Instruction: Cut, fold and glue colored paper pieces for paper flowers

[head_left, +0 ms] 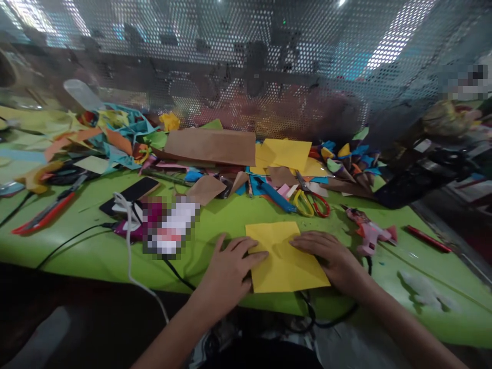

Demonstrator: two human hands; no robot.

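Observation:
A yellow paper square (286, 256) lies flat on the green table (96, 246) near its front edge. My left hand (228, 269) rests on the paper's left edge with the fingers stretched out flat. My right hand (330, 256) lies on the paper's right side, fingers extended and pressing down. Neither hand grips anything.
A pink glue gun (371, 233) lies right of the paper, scissors with yellow and red handles (311, 202) behind it. Coloured paper scraps, brown sheets (211, 146) and paper cones (348, 159) crowd the back. A phone (128, 195), cables and a red cutter (42, 215) lie left.

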